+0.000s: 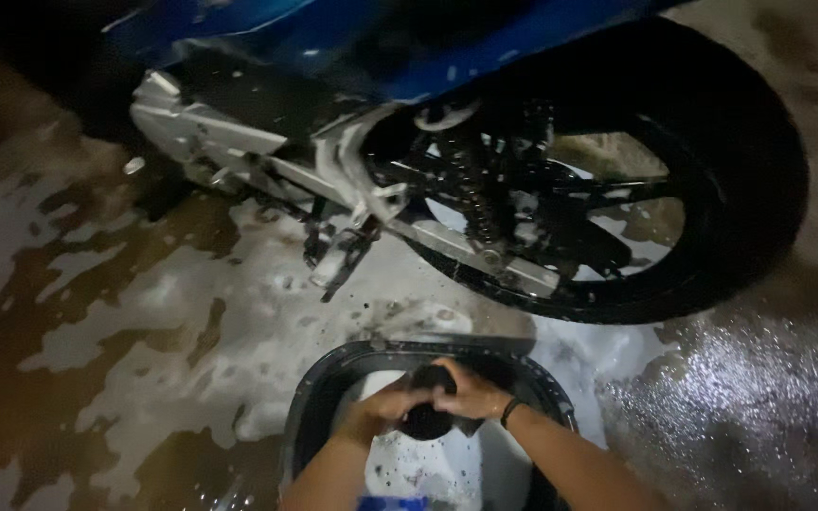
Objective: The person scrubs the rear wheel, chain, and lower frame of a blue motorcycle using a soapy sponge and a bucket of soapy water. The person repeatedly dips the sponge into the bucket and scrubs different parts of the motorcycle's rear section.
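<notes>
Both hands, left (pixel 379 409) and right (pixel 471 393), gripping a dark sponge (pixel 425 416) over the basin (pixel 319 397) (floor (pixel 144 331) foamy): risking splashing, slipping.

Both hands (pixel 428 402) around dark sponge (pixel 425 416)

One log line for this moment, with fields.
hands: both squeezing dark sponge | over: bucket, soapy water | nearby: motorcycle rear wheel | floor: foamy

Both forearms enter from bottom edge, converging at centre. Left hand (pixel 382 409) and right hand (pixel 471 396) meet, fingers curled, pressed together. Dark band on right wrist. Forearms bare.
</notes>
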